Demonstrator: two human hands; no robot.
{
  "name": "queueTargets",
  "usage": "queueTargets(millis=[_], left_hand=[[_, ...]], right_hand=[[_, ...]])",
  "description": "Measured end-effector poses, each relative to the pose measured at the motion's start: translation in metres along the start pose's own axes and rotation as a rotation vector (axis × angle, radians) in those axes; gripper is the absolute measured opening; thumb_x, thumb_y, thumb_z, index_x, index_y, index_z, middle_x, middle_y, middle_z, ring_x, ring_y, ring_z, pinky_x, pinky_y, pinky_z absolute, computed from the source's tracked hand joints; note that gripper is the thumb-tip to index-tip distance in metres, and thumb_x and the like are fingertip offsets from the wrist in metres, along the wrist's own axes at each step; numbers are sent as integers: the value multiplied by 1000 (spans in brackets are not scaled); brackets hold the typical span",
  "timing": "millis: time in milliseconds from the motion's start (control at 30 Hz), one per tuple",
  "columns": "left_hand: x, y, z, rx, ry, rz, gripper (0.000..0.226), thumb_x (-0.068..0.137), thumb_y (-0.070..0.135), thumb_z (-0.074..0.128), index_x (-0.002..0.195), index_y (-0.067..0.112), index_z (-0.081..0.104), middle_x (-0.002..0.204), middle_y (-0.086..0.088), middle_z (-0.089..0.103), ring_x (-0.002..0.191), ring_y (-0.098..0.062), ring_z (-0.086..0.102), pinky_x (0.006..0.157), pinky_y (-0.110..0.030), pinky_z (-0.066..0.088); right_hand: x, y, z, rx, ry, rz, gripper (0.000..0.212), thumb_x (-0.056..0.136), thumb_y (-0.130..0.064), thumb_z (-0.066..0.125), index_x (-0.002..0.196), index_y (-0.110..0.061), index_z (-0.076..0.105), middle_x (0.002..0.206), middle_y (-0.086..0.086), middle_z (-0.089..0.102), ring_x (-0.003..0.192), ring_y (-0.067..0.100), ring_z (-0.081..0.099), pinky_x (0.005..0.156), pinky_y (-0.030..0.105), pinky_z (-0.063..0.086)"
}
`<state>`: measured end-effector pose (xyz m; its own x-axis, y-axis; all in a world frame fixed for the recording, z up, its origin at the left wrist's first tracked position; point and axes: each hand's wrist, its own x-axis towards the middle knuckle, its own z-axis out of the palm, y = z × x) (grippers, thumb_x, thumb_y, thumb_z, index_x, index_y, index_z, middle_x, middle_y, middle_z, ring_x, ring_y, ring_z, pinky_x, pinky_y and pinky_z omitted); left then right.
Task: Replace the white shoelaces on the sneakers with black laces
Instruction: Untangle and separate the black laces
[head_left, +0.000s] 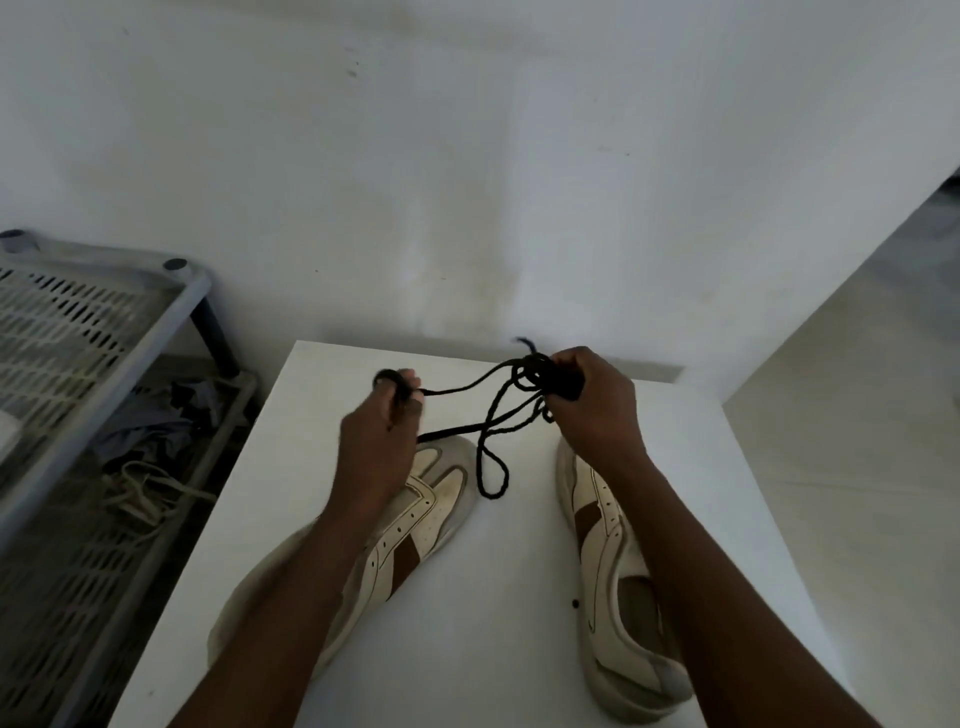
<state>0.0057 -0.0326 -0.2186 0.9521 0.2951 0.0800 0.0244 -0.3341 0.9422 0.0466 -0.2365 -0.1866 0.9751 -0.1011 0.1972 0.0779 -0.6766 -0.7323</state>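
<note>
black laces (493, 415) strung between both hands, loops hanging over the shoes | right hand (592, 400) grips the bundled part | left hand (376, 441) pinches one end | left shoe (431, 499) under left hand, right shoe (608, 561) under right wrist | both on white table (493, 597)

The table top (519, 597) is smooth, matt white. The left sneaker (441, 499) and right sneaker (608, 561) look like smooth, scuffed cream leather; the left one's toe is duller grey, suede-like. The black lace (452, 430) is matt woven cord. The grey rack (62, 322) is perforated plastic.
</note>
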Motion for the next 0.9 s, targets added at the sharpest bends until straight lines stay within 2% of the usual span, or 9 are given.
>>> queueTargets(millis=[133,267,367,500,533,633,700,767,900], left_hand=[[-12,-6,18,305,-267,57,48,81,13,73,126,8,54,111,-3,63,100,-18,61,73,-8,36],[-18,-10,28,324,-184,147,20,83,10,69,102,4,66,90,0,69,81,-10,60,66,-7,37],[-12,-16,28,417,-120,174,20,80,20,56,78,3,66,70,-10,68,66,-28,64,61,-31,45],[-1,-9,15,234,-3,-11,7,90,14,61,87,9,65,77,-2,68,70,-14,64,59,-13,40],[0,-6,12,136,50,-60,7,92,16,60,88,11,63,77,1,68,70,-10,63,61,-13,43],[8,-8,6,-158,190,-174,11,94,18,56,90,9,62,71,-2,66,67,-13,64,68,-28,51],[10,-10,3,-257,257,-195,11,94,18,55,91,8,61,72,-5,64,64,-14,62,70,-33,52],[10,-10,1,-335,300,-201,12,95,18,54,89,10,60,73,-5,61,61,-12,59,68,-32,51],[11,-7,-4,-431,353,-189,7,95,18,56,92,14,61,75,-2,58,64,-12,56,67,-30,50]], right_hand=[[-8,-14,-17,587,-167,89,24,83,7,63,97,-11,68,83,3,71,76,19,68,72,31,54],[-12,-20,-24,936,-279,88,27,87,12,55,97,-9,66,84,0,70,79,13,66,73,26,54],[-8,-13,-18,851,-173,86,28,86,12,58,95,-12,67,84,-1,70,77,17,66,69,27,53],[7,15,-5,570,111,181,24,85,4,62,102,-13,65,90,2,72,78,23,70,75,42,58],[11,20,-5,509,187,195,26,84,3,62,104,-14,65,93,2,72,81,22,70,79,42,58],[22,23,-11,377,424,185,31,83,5,57,105,-17,62,99,0,69,84,9,64,77,18,54],[28,20,-15,354,535,94,34,80,6,53,103,-17,61,101,-1,68,87,16,65,77,25,55],[31,18,-14,325,545,-13,37,76,9,52,101,-17,61,99,-3,66,88,20,66,77,35,55],[24,28,4,104,363,-88,45,67,19,49,99,-8,64,99,5,63,92,21,60,80,28,49]])
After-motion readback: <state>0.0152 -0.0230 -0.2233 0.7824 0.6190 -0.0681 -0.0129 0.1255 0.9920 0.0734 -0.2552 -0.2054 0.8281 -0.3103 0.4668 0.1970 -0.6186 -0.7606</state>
